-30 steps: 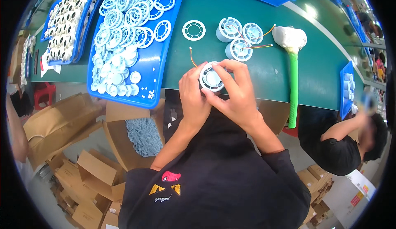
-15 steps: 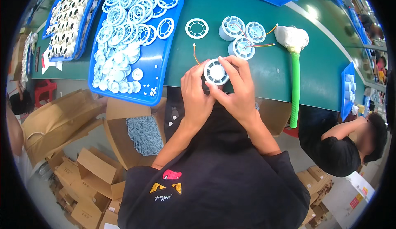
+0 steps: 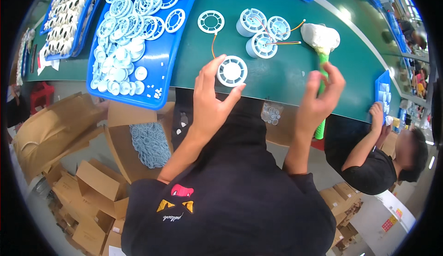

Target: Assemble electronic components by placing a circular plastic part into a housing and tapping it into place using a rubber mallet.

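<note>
My left hand point(image 3: 208, 100) grips a round pale plastic housing point(image 3: 232, 71) with a slotted rim and a white disc in its middle. An orange wire with a small white plug sticks up from behind it. Beside the hammer's green handle point(image 3: 320, 129), my right hand point(image 3: 314, 101) is raised with its fingers apart, slightly blurred and covering part of the handle. The hammer's head point(image 3: 320, 38) is wrapped in white. Three pale blue round housings point(image 3: 261, 45) with wires stand close together on the green table. A flat slotted ring point(image 3: 211, 21) lies to their left.
A blue tray point(image 3: 168, 67) holds piles of slotted rings, white discs and small white bits. Further left is a tray of white parts point(image 3: 69, 20). Cardboard boxes point(image 3: 99, 182) stand below the table point(image 3: 369, 90). Another person point(image 3: 369, 168) sits at the right.
My right hand has let go of the housing and moved right to the hammer's handle. My left hand keeps the housing. The whole view has shifted slightly.
</note>
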A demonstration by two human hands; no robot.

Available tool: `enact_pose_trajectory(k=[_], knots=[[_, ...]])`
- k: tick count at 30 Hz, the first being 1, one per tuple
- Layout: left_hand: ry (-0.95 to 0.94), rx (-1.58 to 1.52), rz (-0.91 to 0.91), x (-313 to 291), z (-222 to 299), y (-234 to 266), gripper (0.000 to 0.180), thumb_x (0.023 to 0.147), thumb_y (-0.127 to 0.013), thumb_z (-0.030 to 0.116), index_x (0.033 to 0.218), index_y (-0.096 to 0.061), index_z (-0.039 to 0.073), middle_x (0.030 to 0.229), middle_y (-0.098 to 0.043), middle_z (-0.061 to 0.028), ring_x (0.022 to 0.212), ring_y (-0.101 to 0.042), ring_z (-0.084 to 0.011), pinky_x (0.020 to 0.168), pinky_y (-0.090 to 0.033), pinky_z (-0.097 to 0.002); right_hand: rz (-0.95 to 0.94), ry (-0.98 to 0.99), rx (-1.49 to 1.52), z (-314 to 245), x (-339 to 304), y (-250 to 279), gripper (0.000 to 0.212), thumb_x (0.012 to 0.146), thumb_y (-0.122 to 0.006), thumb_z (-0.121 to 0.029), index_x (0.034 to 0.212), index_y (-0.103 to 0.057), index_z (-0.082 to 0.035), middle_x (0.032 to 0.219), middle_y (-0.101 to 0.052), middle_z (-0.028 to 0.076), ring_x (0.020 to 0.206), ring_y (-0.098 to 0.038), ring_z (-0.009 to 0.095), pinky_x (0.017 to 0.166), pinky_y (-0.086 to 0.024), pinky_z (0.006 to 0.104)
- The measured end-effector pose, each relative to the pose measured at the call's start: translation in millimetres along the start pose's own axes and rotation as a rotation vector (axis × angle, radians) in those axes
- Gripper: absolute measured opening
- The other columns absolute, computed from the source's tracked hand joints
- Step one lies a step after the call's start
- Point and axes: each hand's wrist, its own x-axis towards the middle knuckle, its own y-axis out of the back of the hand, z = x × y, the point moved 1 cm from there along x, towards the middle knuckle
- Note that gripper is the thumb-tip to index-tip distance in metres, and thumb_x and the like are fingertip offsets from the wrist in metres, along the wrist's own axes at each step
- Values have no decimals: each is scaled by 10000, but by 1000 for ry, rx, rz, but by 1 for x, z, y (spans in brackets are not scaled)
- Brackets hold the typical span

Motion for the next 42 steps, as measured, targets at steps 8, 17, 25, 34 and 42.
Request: enact_pose_trajectory(k=[8, 17, 25, 34, 42], knots=[[113, -141, -143, 11, 2, 8, 648, 883, -842, 107, 1443, -529, 10, 1369, -649, -163, 1267, -636, -262, 1098, -480, -382, -204, -48, -542, 86, 0, 28, 388, 1022, -732, -214, 1314, -642, 24, 1136, -665, 200, 1031, -675, 270, 883, -539, 398], [81, -89, -129, 12, 5, 10, 670, 860, -864, 193, 1429, -543, 42, 1331, -649, -178, 1248, -620, -364, 1090, -459, -463, -205, -557, 581, 34, -16, 62, 228, 1106, -635, -252, 1113, -582, -30, 678, -400, -28, 514, -400, 82, 468, -347, 224], [58, -107, -157, 13, -3, 21, 698, 841, -881, 162, 1449, -554, 59, 1432, -535, -199, 1358, -537, -358, 1143, -438, -438, -685, -304, 128, 3, -43, 32, 268, 992, -787, -217, 878, -635, -28, 659, -575, -18, 572, -477, 70, 541, -405, 277], [39, -101, -85, 13, -4, 17, 685, 863, -866, 200, 1462, -560, 71, 1381, -519, -193, 1305, -539, -373, 1104, -461, -442, -724, -456, 208, -3, -36, 34, 208, 1028, -733, -179, 908, -612, -60, 675, -554, -39, 546, -515, 45, 476, -376, 224], [68, -186, -141, 7, -10, 18, 772, 920, -793, 133, 1582, -411, 24, 1441, -571, -189, 1343, -569, -315, 1175, -429, -435, -763, -364, 102, -16, -19, 25, 212, 1011, -728, -134, 1129, -696, 40, 719, -631, 14, 684, -507, 77, 623, -458, 285]])
